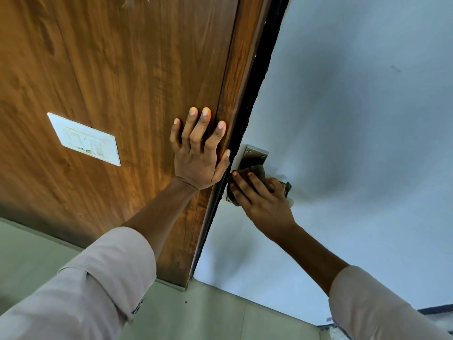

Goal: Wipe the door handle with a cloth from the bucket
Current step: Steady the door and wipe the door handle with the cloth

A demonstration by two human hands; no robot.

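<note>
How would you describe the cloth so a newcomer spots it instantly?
Follow the dark door edge down to the metal handle plate. Under the right hand sits the cloth, the only crumpled, grey-brown soft thing against smooth metal.

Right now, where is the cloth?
In the head view, right of centre: the cloth is under the right hand, pressed on the metal handle plate beside the door's edge.
</note>
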